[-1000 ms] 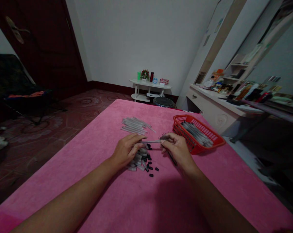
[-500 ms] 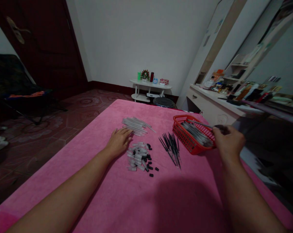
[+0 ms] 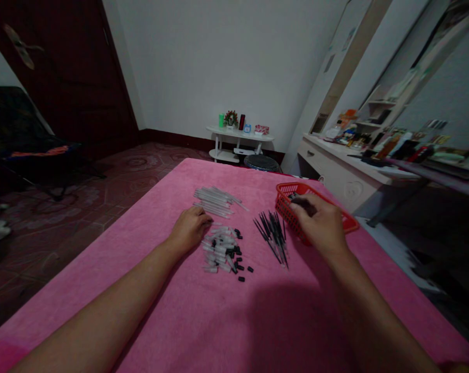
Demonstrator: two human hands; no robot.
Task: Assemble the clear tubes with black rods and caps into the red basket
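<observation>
My left hand [image 3: 191, 226] rests on the pink cloth with its fingers curled in; whatever they hold, if anything, is hidden. Just beyond it lies a bundle of clear pen barrels [image 3: 214, 201]. Close to its right side is a pile of clear pen caps [image 3: 221, 246], with small black plugs [image 3: 240, 259] among and beside them. My right hand [image 3: 323, 225] reaches over the near side of a red plastic basket [image 3: 349, 223]. Its fingers are closed near the basket's left end and cover most of the pens inside. Black pen refills [image 3: 273, 235] lie fanned out left of the basket.
The pink cloth [image 3: 203, 321] covers the table. A dressing table [image 3: 343, 163] crowded with bottles stands to the right. A low white shelf [image 3: 238, 134] and a round black stool [image 3: 261, 162] are beyond the far edge. At left is a dark folding chair [image 3: 20, 129].
My right hand has moved left across the basket; the pen that showed in its fingers is no longer visible. The fingers of my left hand have curled in more. The view has shifted slightly.
</observation>
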